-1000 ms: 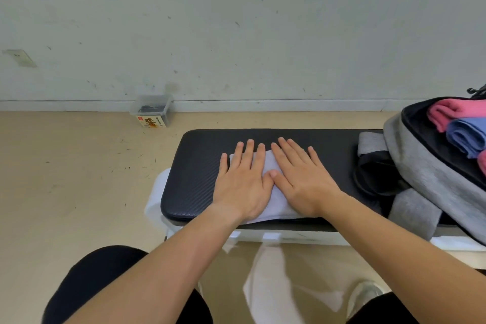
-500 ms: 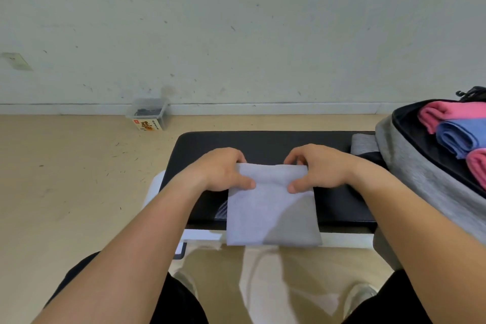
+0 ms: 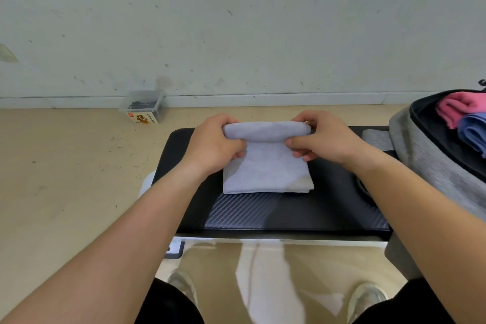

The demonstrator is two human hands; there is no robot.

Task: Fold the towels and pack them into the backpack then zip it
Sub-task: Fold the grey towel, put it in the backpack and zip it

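A folded light grey towel [image 3: 265,166] lies on the black padded bench [image 3: 289,210]. Its far end is lifted and curled over. My left hand [image 3: 213,142] pinches the towel's far left corner and my right hand [image 3: 320,137] pinches the far right corner. At the right edge stands an open grey backpack [image 3: 431,163]. Inside it lie a folded pink towel [image 3: 460,108] and a folded blue towel [image 3: 473,129].
A small clear plastic box [image 3: 143,109] with an orange label sits on the floor by the wall, beyond the bench's left end. A grey backpack strap [image 3: 374,138] lies on the bench beside the bag. My knees and shoes show under the bench's near edge.
Both hands went from pressing flat on the towel to gripping its far corners. The towel, which hung over the near edge half a second ago, now lies on the bench with its far end raised.
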